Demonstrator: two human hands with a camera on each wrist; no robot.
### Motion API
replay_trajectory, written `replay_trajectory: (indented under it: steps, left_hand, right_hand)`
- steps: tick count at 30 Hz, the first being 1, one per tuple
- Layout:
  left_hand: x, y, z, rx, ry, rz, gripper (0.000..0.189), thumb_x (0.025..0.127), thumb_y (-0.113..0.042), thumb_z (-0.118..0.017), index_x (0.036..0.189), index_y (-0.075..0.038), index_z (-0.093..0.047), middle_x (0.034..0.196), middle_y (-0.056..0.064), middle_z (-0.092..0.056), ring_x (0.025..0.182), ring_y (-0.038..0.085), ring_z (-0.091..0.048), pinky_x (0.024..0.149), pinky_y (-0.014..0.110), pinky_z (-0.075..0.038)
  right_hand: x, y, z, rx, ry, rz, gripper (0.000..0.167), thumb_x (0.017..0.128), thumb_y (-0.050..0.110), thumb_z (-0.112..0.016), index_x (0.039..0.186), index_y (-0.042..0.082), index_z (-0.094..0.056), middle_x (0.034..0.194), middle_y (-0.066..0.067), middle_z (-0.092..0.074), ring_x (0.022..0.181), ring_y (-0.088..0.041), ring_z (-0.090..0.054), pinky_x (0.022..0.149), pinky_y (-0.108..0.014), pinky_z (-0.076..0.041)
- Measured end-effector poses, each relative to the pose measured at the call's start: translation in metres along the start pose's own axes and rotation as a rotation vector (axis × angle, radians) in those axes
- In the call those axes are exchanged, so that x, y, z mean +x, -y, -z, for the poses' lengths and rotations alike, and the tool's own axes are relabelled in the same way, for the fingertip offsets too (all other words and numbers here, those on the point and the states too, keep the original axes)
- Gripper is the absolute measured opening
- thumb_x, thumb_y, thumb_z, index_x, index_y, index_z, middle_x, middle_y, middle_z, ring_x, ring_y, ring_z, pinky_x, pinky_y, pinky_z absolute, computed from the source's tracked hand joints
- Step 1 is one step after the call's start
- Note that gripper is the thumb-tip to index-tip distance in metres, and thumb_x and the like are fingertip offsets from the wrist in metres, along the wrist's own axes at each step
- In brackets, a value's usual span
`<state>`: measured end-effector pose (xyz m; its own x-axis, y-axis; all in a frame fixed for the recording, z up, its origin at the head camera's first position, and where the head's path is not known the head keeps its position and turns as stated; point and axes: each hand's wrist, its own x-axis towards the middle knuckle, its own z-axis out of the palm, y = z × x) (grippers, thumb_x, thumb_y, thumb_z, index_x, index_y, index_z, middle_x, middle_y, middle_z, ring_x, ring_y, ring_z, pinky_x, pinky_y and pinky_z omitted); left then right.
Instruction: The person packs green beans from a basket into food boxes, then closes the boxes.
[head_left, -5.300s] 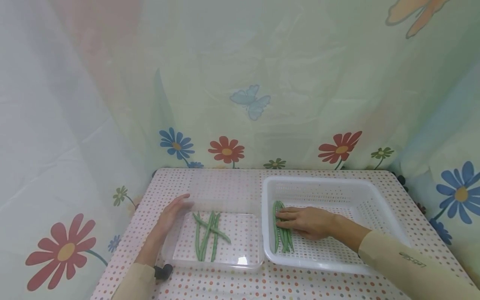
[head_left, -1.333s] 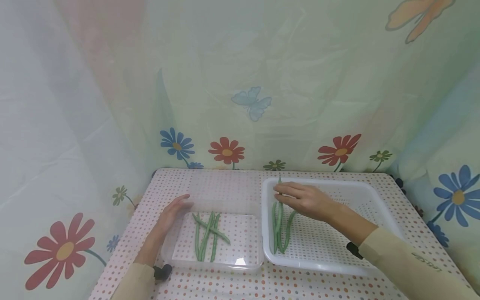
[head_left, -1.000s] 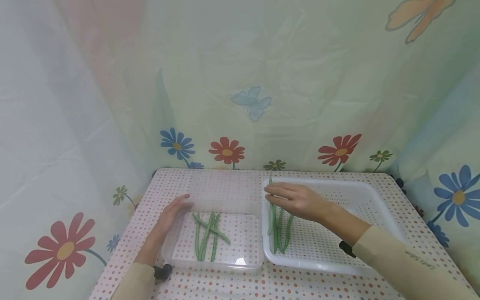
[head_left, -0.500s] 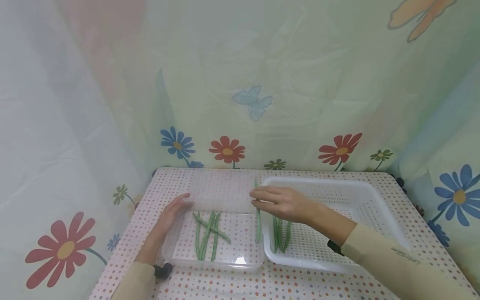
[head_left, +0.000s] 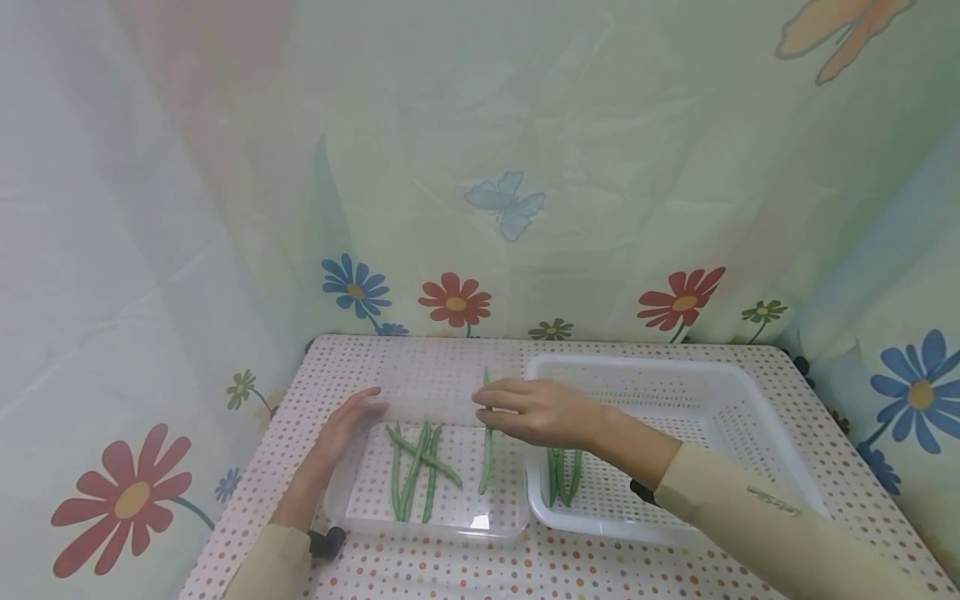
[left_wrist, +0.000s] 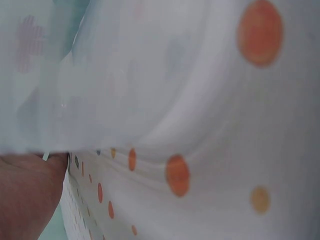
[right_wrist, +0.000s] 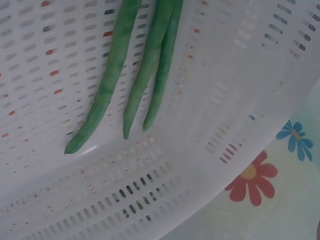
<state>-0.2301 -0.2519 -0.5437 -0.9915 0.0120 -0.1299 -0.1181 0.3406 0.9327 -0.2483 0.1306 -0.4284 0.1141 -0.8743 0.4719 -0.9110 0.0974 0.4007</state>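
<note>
Between the fingers of my right hand (head_left: 536, 412) is a long green bean (head_left: 486, 467), pinched near its upper part over the right side of a clear plastic container (head_left: 420, 529). Several green beans (head_left: 410, 483) lie on the container's floor, one crossing the others. My left hand (head_left: 347, 427) rests against the container's left side with its fingers extended; the left wrist view shows that hand (left_wrist: 30, 195) beside the translucent wall (left_wrist: 115, 100). To the right stands a white perforated basket (head_left: 637, 531), where 3 green beans (right_wrist: 107, 80) lie near its left wall.
The container's clear lid (head_left: 450, 367) stands raised or lies back behind it. A dotted cloth (head_left: 600, 575) covers the table. Flowered curtains (head_left: 600, 208) hang behind and at both sides. The basket's left rim runs close along the container's right edge.
My right hand has lifted one green bean from the white basket and carried it left over the clear container. The left hand has stayed in place.
</note>
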Motion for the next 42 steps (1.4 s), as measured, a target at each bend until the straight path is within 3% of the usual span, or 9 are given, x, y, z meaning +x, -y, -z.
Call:
replay_trajectory:
  steps: [9, 17, 30, 42]
  left_hand:
    - [0.0, 0.001, 0.0, -0.005, -0.002, -0.024, 0.045, 0.112, -0.046, -0.039, 0.152, -0.029, -0.051, 0.164, 0.001, -0.045, 0.158, 0.03, -0.031, 0.131, 0.06, -0.012]
    - [0.0, 0.001, 0.0, -0.007, 0.001, -0.017, 0.045, 0.112, -0.046, -0.039, 0.152, -0.03, -0.051, 0.165, 0.0, -0.043, 0.159, 0.031, -0.027, 0.13, 0.063, -0.009]
    - [-0.003, -0.002, 0.0, -0.013, 0.007, -0.008, 0.046, 0.11, -0.051, -0.041, 0.151, -0.033, -0.051, 0.167, -0.001, -0.04, 0.161, 0.031, -0.022, 0.13, 0.064, -0.006]
    - [-0.002, -0.002, 0.0, -0.016, 0.008, -0.013, 0.045, 0.111, -0.05, -0.04, 0.151, -0.033, -0.051, 0.166, 0.0, -0.041, 0.16, 0.031, -0.024, 0.13, 0.062, -0.008]
  right_hand:
    - [0.012, 0.008, -0.015, -0.043, 0.015, 0.049, 0.029, 0.089, 0.01, -0.082, 0.116, 0.014, -0.076, 0.129, -0.004, -0.073, 0.12, -0.017, -0.07, 0.103, -0.025, -0.056]
    - [0.019, 0.016, -0.029, 0.031, 0.019, 0.054, 0.024, 0.091, 0.009, -0.079, 0.114, 0.014, -0.076, 0.127, -0.004, -0.073, 0.118, -0.017, -0.071, 0.102, -0.024, -0.056]
    - [0.027, 0.025, -0.037, 0.077, 0.083, 0.043, 0.02, 0.094, 0.012, -0.076, 0.114, 0.015, -0.076, 0.13, -0.001, -0.072, 0.121, -0.014, -0.068, 0.102, -0.019, -0.054]
    - [0.031, 0.026, -0.04, 0.063, 0.09, 0.064, 0.017, 0.095, 0.014, -0.076, 0.112, 0.016, -0.076, 0.128, 0.0, -0.072, 0.12, -0.012, -0.069, 0.101, -0.017, -0.054]
